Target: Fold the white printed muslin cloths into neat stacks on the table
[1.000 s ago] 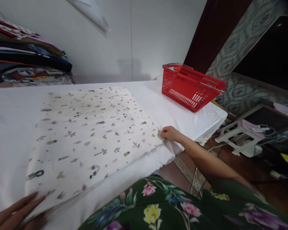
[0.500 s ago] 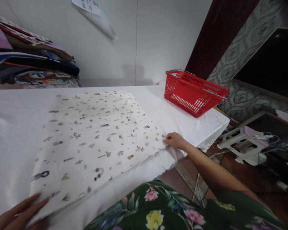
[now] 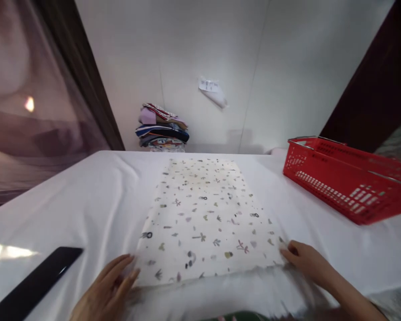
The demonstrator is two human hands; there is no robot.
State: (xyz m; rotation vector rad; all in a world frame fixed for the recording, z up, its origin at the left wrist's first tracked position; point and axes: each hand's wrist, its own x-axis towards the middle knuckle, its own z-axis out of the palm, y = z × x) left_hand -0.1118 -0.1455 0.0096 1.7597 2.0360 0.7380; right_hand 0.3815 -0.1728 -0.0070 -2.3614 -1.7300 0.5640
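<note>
A folded cream cloth [image 3: 207,218] printed with small flowers lies flat on the white-covered table [image 3: 96,196], long side running away from me. My left hand [image 3: 108,290] rests at its near left corner, fingers stretched out and touching the edge. My right hand [image 3: 304,261] is at the near right corner, fingers curled onto the cloth's edge. Both hands are blurred by motion.
A red plastic basket [image 3: 347,183] stands on the table to the right. A black flat bar [image 3: 33,283] lies at the near left. A pile of folded fabrics [image 3: 162,131] sits against the back wall. A dark curtain hangs at the left.
The view has swung left and up, so the cloth now lies straight in front. Both hands stay at its near corners. The black bar and the curtain have come into sight.
</note>
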